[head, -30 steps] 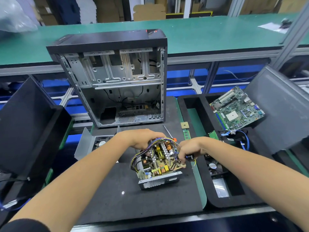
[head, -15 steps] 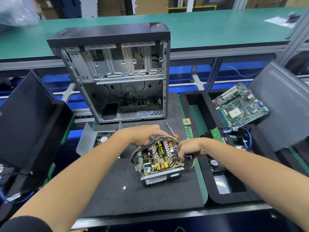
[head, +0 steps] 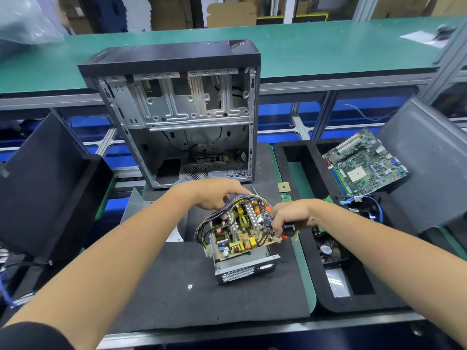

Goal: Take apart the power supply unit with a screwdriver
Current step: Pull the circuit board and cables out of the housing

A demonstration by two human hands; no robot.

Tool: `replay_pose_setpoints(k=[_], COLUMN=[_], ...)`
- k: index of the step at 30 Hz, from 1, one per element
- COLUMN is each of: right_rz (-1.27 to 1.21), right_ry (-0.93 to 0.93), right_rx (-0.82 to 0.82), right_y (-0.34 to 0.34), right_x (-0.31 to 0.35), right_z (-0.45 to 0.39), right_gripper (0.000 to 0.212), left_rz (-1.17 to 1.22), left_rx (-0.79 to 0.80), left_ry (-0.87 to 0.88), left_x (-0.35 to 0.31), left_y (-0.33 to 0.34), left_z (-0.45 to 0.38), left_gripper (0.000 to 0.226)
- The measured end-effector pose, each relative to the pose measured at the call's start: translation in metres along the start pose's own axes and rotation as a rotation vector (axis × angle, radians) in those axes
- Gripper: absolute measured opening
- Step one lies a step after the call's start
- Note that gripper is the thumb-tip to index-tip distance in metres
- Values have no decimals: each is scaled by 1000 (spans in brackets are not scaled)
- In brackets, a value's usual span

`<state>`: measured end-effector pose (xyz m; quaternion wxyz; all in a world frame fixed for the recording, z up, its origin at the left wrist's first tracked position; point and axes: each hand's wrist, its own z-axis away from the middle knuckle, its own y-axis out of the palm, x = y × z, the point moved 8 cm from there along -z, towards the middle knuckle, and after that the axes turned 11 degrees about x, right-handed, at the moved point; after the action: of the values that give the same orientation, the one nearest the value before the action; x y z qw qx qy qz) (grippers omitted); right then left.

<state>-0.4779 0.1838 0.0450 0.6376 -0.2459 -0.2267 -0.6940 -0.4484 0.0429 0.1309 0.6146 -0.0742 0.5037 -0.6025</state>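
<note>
Black mat: power supply, PC case, probably screw.

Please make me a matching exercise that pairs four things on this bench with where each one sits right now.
Things:
1. power supply unit
2. motherboard
3. computer case
4. loose screw

Places:
A. leaning in the black foam tray on the right
B. standing open at the back of the mat
C. between the left hand and the right hand, its circuit board exposed
D. lying alone on the mat, nearer the person than the unit

Pairs: 1-C, 2-A, 3-B, 4-D
</note>
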Motion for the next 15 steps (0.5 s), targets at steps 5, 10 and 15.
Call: replay_pose_setpoints(k=[5,10,15], right_rz=[-23,22,158], right_ry=[-70,-119,-136], right_rx=[-36,-212,-381], right_y=[-7,-27,-42], right_x=[19,46,78], right_z=[8,7,0], right_gripper=[21,20,22], left_rz=[-13,-248,-507], left_rx=[-34,-112,-174], left_ry=[25,-75,-170], left_x=[-7,0,8], left_y=[-21,-51,-69], left_z=[12,23,30], left_gripper=[71,64,71])
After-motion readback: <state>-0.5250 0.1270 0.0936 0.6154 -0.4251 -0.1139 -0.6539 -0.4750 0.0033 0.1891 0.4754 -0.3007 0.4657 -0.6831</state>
